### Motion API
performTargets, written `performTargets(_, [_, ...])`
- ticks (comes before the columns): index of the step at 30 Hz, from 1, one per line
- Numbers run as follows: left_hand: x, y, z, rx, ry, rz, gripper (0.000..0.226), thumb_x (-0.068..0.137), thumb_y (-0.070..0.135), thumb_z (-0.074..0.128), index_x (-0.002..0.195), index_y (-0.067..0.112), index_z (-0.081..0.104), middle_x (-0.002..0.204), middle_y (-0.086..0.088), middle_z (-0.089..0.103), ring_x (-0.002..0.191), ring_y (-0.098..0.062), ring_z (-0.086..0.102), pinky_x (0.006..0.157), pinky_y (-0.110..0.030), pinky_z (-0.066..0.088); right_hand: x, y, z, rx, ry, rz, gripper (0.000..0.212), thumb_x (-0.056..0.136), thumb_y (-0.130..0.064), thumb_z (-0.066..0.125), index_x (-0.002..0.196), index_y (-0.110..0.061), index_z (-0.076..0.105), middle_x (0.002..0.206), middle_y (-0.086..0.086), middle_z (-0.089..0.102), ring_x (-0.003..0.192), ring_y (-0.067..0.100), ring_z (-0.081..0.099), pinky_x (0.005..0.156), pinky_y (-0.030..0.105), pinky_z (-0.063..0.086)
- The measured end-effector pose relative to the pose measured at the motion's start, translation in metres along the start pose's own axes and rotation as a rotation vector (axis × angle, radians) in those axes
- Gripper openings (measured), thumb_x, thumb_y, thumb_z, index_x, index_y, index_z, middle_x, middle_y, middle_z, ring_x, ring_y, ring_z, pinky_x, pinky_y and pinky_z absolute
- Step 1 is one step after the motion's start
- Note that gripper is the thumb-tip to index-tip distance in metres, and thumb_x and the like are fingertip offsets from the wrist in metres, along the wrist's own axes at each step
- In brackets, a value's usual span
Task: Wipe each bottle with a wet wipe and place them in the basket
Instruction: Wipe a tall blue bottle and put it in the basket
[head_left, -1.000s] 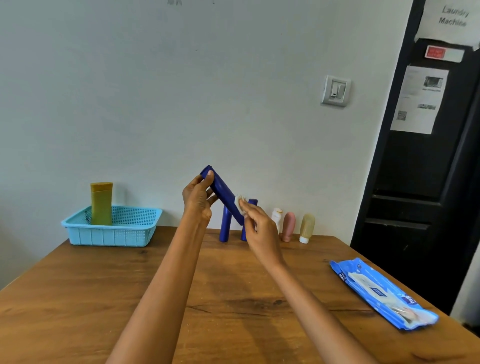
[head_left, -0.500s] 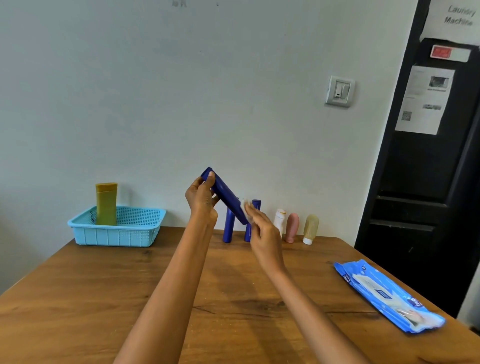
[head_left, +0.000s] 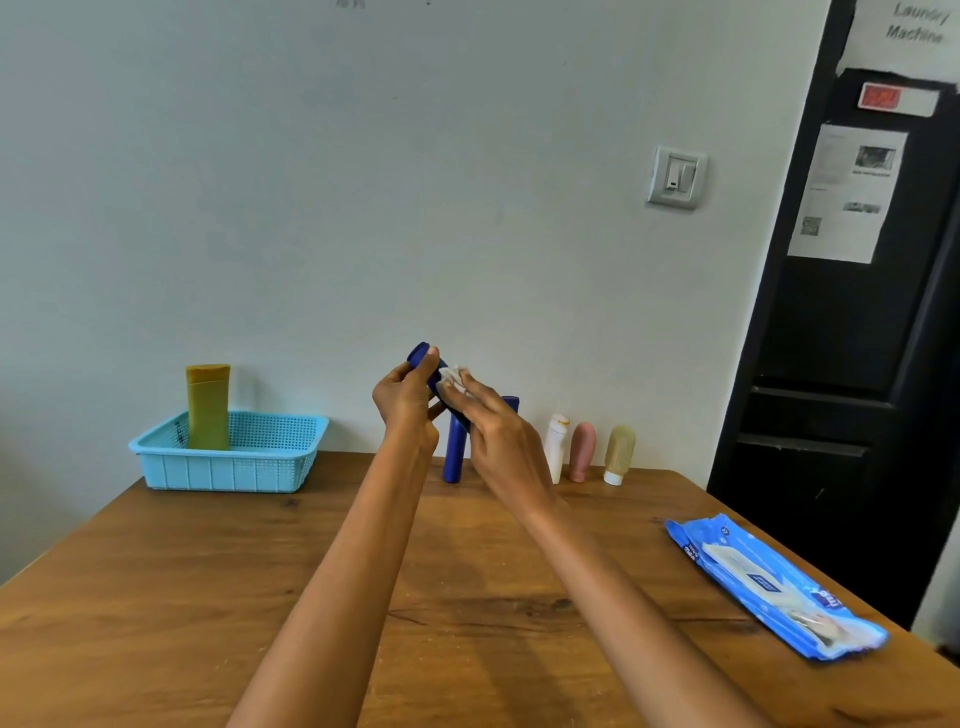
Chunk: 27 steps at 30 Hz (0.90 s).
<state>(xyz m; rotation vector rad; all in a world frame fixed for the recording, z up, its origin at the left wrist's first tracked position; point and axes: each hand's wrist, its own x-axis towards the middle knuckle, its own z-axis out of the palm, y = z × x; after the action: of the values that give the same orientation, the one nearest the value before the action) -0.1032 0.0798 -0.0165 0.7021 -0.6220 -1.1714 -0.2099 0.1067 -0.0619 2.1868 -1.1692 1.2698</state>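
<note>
My left hand (head_left: 405, 402) grips the upper end of a dark blue bottle (head_left: 422, 356), held tilted in the air above the table. My right hand (head_left: 491, 434) presses a white wet wipe (head_left: 453, 378) against the bottle's side, fingers wrapped round it; most of the bottle is hidden by both hands. Behind them two more blue bottles (head_left: 454, 452) stand by the wall, then a white bottle (head_left: 557, 447), a pink bottle (head_left: 582, 451) and a beige bottle (head_left: 618, 452). A light blue basket (head_left: 228, 465) at the back left holds an upright yellow bottle (head_left: 208, 405).
A blue pack of wet wipes (head_left: 774, 584) lies near the right edge of the wooden table (head_left: 156, 597). A black door stands at the right; a wall with a switch runs behind the table.
My right hand has slid the wipe up the tilted blue bottle, from its lower end toward my left hand. The left hand keeps its hold.
</note>
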Motion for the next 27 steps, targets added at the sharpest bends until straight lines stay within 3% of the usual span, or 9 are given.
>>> performTargets(3, [0.001, 0.005, -0.001, -0.042, 0.036, 0.007, 0.019, 0.085, 0.013, 0.067, 0.098, 0.010, 0.054, 0.084, -0.005, 0.058, 0.084, -0.022, 0.061, 0.073, -0.036, 0.056, -0.016, 0.009, 0.002, 0.066, -0.003, -0.021, 0.054, 0.092, 0.003, 0.051, 0.139, -0.024, 0.046, 0.146, -0.002, 0.042, 0.123, 0.020, 0.054, 0.092, 0.032, 0.053])
performTargets(7, [0.002, 0.006, -0.003, -0.051, 0.025, 0.023, 0.013, 0.087, 0.012, 0.065, 0.093, 0.012, 0.054, 0.087, -0.002, 0.055, 0.097, -0.024, 0.057, 0.082, -0.038, 0.054, -0.034, 0.013, 0.005, 0.317, 0.057, 0.167, 0.048, 0.092, 0.002, 0.051, 0.135, -0.018, 0.049, 0.141, -0.001, 0.050, 0.130, 0.010, 0.045, 0.105, 0.026, 0.042])
performTargets(11, [0.004, 0.004, -0.002, -0.049, -0.020, 0.063, 0.018, 0.087, 0.011, 0.064, 0.102, 0.013, 0.054, 0.094, -0.004, 0.059, 0.100, -0.023, 0.057, 0.078, -0.035, 0.054, -0.025, 0.004, -0.005, 0.594, 0.113, 0.589, 0.037, 0.096, -0.006, 0.048, 0.131, -0.016, 0.053, 0.123, -0.005, 0.059, 0.108, 0.003, 0.055, 0.082, 0.009, 0.048])
performTargets(13, [0.004, 0.002, -0.001, -0.034, -0.046, 0.090, 0.026, 0.087, 0.010, 0.064, 0.110, 0.012, 0.053, 0.102, -0.008, 0.059, 0.100, -0.022, 0.058, 0.073, -0.031, 0.054, -0.013, 0.004, -0.007, 0.889, 0.088, 0.890, 0.031, 0.097, -0.010, 0.048, 0.127, -0.014, 0.057, 0.116, -0.002, 0.061, 0.096, 0.007, 0.060, 0.078, 0.016, 0.051])
performTargets(15, [0.003, -0.001, -0.001, -0.021, -0.073, 0.119, 0.030, 0.087, 0.009, 0.063, 0.116, 0.010, 0.054, 0.106, -0.008, 0.060, 0.098, -0.020, 0.059, 0.071, -0.028, 0.055, -0.005, 0.004, -0.007, 1.271, 0.123, 1.155, 0.023, 0.095, -0.007, 0.050, 0.117, -0.007, 0.058, 0.118, 0.012, 0.061, 0.099, 0.018, 0.064, 0.085, 0.029, 0.054])
performTargets(17, [0.004, -0.004, 0.000, 0.012, -0.099, 0.156, 0.032, 0.088, 0.008, 0.062, 0.119, 0.008, 0.055, 0.106, -0.007, 0.061, 0.096, -0.018, 0.060, 0.075, -0.030, 0.056, 0.000, 0.004, -0.010, 1.456, 0.161, 1.280, 0.019, 0.094, -0.003, 0.051, 0.112, -0.002, 0.053, 0.118, 0.019, 0.059, 0.099, 0.025, 0.064, 0.087, 0.036, 0.054])
performTargets(19, [0.006, -0.006, 0.000, 0.049, -0.126, 0.204, 0.033, 0.088, 0.008, 0.063, 0.120, 0.008, 0.056, 0.108, -0.007, 0.062, 0.094, -0.016, 0.061, 0.080, -0.033, 0.056, 0.000, 0.005, -0.015, 1.546, 0.185, 1.340, 0.024, 0.092, 0.002, 0.051, 0.116, 0.001, 0.047, 0.112, 0.021, 0.059, 0.094, 0.029, 0.064, 0.077, 0.039, 0.055])
performTargets(22, [0.008, -0.009, 0.001, 0.136, -0.134, 0.281, 0.035, 0.086, 0.009, 0.065, 0.121, 0.010, 0.056, 0.112, -0.009, 0.062, 0.097, -0.018, 0.061, 0.086, -0.038, 0.055, -0.004, 0.006, -0.019, 1.477, 0.092, 1.394, 0.022, 0.090, 0.004, 0.053, 0.111, 0.000, 0.049, 0.099, 0.020, 0.061, 0.081, 0.028, 0.065, 0.069, 0.035, 0.055])
performTargets(27, [0.015, -0.016, -0.003, 0.144, -0.101, 0.303, 0.033, 0.085, 0.012, 0.066, 0.118, 0.013, 0.058, 0.111, -0.007, 0.063, 0.101, -0.022, 0.062, 0.089, -0.042, 0.054, -0.007, 0.015, -0.011, 0.964, 0.028, 1.270, 0.007, 0.091, -0.008, 0.056, 0.093, -0.010, 0.062, 0.084, 0.008, 0.064, 0.076, 0.019, 0.063, 0.072, 0.027, 0.052])
